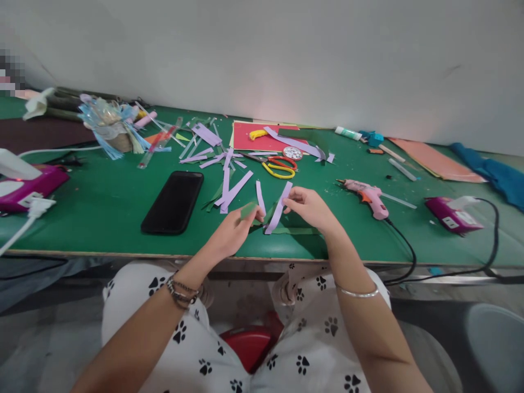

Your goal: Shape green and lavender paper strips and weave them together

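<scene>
My left hand [235, 232] is closed in a pinch on a small green paper piece [248, 210] near the front edge of the green table [102, 213]. My right hand [309, 207] is closed too, its fingertips pinching a lilac paper strip [278, 210] that slants down toward the left hand. The two hands almost meet over a dark green sheet [297, 222] lying flat under them. More lilac strips [229, 188] lie scattered just beyond the hands.
A black phone [174, 202] lies left of the hands. Yellow and red scissors [280, 166], a red sheet [249, 139], a pink glue gun [366, 196] with its cord, two magenta devices [450, 214] [28, 188] and a tinsel bundle [108, 128] crowd the table.
</scene>
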Demonstrator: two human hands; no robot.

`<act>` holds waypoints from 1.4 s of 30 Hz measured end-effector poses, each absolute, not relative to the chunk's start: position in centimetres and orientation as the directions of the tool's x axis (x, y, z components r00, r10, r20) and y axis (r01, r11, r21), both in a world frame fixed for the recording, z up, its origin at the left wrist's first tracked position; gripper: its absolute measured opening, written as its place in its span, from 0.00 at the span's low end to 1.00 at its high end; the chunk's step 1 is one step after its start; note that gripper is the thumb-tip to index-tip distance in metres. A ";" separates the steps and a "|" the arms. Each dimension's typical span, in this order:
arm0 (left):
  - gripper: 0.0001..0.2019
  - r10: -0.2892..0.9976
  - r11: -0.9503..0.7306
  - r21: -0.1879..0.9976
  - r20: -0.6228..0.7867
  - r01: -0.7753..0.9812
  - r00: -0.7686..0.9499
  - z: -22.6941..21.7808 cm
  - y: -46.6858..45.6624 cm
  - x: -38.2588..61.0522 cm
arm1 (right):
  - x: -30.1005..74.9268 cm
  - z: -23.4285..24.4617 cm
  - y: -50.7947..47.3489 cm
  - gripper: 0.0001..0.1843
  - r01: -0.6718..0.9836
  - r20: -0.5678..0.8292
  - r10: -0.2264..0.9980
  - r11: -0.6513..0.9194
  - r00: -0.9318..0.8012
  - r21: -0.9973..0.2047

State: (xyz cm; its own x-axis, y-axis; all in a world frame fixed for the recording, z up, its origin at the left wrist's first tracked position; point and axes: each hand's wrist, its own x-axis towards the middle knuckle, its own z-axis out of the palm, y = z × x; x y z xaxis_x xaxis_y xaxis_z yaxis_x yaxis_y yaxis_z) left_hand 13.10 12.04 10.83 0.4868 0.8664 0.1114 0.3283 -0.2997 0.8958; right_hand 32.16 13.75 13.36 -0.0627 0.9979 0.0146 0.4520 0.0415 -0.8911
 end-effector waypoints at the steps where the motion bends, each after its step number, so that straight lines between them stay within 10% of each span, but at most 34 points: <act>1: 0.28 0.869 -0.285 0.901 0.098 0.328 0.485 10.8 12.0 13.1 | 32.1 13.4 13.7 0.05 0.445 0.017 0.998 0.045 -0.069 -0.894; 12: 0.04 0.874 -0.357 0.816 0.121 0.455 0.470 11.0 12.1 13.5 | 33.1 14.3 13.0 0.06 0.319 0.025 0.959 0.118 -0.281 -0.940; 21: 0.04 0.816 -0.488 0.760 0.222 0.429 0.534 10.9 12.1 13.4 | 33.2 15.4 12.2 0.06 0.266 -0.044 0.871 0.101 -0.490 -0.959; 42: 0.05 0.837 -0.382 0.819 0.110 0.428 0.536 11.6 13.2 11.9 | 30.3 14.4 12.7 0.03 0.202 -0.117 0.981 -0.084 -0.156 -0.976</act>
State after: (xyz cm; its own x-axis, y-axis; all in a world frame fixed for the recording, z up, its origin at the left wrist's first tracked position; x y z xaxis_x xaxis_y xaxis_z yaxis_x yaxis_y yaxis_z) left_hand 11.88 13.22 11.63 0.5361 0.8370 0.1098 0.4282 -0.3817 0.8191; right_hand 30.30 12.73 14.39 -0.1557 0.9809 -0.1167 0.2023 -0.0839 -0.9757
